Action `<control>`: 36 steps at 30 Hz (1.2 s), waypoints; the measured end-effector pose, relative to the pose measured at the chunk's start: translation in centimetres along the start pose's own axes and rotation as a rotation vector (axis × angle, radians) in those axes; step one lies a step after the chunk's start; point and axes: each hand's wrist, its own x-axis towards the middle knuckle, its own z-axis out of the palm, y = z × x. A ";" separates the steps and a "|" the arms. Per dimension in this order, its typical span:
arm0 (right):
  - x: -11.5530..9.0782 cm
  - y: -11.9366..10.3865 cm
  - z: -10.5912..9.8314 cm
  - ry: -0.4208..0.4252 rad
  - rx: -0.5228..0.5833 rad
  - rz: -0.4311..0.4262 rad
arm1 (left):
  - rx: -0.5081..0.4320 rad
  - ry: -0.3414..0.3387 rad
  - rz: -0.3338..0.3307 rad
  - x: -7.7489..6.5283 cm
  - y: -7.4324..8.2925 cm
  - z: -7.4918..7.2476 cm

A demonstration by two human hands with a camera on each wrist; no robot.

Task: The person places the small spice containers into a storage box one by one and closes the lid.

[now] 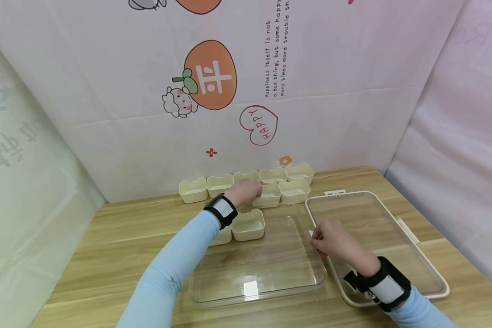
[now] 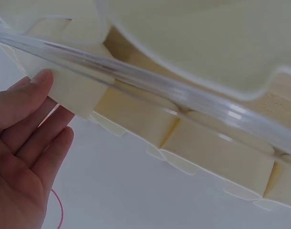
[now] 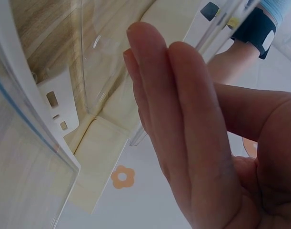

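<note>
My left hand is above the cream boxes near the wall. In the left wrist view, its thumb and fingers pinch a cream box by one end. A cream box and another, partly behind my left forearm, stand in the far left part of a clear bin. My right hand is at the bin's right edge, beside the lid. Its fingers look fairly straight and lie together in the right wrist view; they hide the thumb tip, and nothing shows held there.
Cream boxes stand in rows along the wall, among them a box at the left end and a box at the right. A clear lid with a white rim and clips lies right of the bin. A printed cloth hangs behind.
</note>
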 end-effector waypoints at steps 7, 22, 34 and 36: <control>0.0 0.0 0.1 0.003 -0.014 -0.010 | 0.023 0.036 0.003 -0.3 -0.1 0.2; 0.0 0.1 0.3 -0.006 -0.008 0.011 | 0.076 0.161 0.004 -1.7 -0.3 -0.1; 0.0 0.0 0.0 -0.015 0.005 0.016 | 0.086 0.247 0.046 -2.9 0.0 -0.5; 0.0 0.0 0.0 -0.015 0.007 0.013 | 0.092 0.252 0.058 -3.1 0.1 -0.6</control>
